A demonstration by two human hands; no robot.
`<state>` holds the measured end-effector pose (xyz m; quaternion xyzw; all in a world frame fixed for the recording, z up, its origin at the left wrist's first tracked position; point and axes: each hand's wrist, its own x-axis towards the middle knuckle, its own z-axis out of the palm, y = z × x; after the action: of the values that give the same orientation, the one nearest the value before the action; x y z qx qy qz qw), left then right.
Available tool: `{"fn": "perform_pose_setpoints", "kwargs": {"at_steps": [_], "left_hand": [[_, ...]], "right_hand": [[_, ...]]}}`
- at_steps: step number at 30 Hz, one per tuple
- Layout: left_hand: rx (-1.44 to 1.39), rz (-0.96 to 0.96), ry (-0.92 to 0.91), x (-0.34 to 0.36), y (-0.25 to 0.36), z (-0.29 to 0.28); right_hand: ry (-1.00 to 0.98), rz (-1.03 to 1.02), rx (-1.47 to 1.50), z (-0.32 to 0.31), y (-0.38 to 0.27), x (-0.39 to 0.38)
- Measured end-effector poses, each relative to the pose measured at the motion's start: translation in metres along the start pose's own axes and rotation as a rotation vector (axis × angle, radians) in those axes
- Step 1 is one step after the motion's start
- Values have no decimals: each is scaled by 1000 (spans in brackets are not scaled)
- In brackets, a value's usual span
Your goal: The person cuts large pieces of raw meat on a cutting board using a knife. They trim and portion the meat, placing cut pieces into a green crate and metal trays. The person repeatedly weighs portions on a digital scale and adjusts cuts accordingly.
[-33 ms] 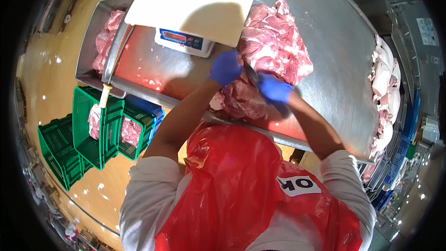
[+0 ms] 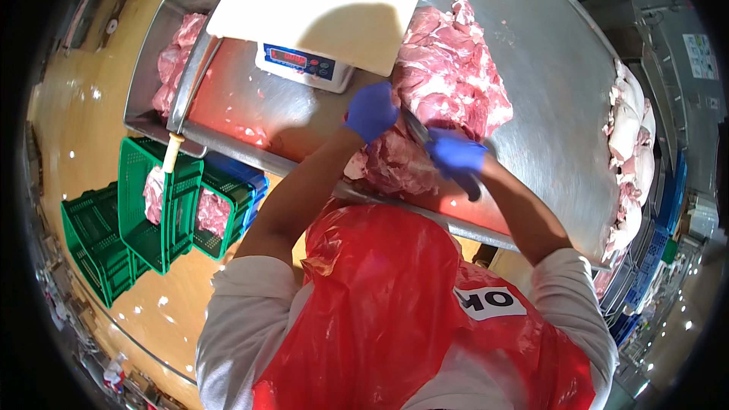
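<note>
My right hand, in a blue glove, is closed around the handle of a knife. The blade points up and left toward my other hand, and the handle's end sticks out below my fist. My left hand, gloved in blue too, is closed on the edge of a piece of raw meat near the table's front edge. Its fingertips are partly hidden. Just beyond both hands lies a large heap of raw meat, pink with white fat.
A scale under a white board stands on the metal table. Pale cuts line the table's right edge. Left are a metal tub with meat, green crates, and a pale handle at the table edge.
My right hand has shifted slightly right and down with the knife, drawing the blade back and showing more of the handle. My left hand stays in nearly the same place.
</note>
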<state>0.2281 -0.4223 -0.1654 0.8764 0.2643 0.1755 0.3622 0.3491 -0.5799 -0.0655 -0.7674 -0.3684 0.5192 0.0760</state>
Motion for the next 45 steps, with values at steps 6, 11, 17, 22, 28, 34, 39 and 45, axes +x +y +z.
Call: {"fn": "perform_pose_setpoints", "kwargs": {"at_steps": [6, 11, 17, 22, 28, 34, 39, 45], "left_hand": [[74, -26, -2, -20, 24, -10], [88, 52, 197, -46, 26, -42], [135, 38, 186, -94, 81, -70], [184, 131, 248, -103, 99, -91], [175, 202, 357, -123, 109, -98], [238, 287, 357, -116, 127, -113], [243, 265, 528, -118, 123, -145], [317, 442, 645, -108, 154, -174]], "right_hand": [[-228, -154, -116, 6, 5, 75], [99, -507, -615, 29, 48, 13], [112, -293, -404, 33, 51, -28], [101, -367, -549, 40, 27, 19], [-251, -117, -697, -18, 44, -42], [-392, -79, -497, 16, -32, -2], [-711, -78, -621, -34, -17, -43], [-735, -219, -892, 3, -67, -16]]}}
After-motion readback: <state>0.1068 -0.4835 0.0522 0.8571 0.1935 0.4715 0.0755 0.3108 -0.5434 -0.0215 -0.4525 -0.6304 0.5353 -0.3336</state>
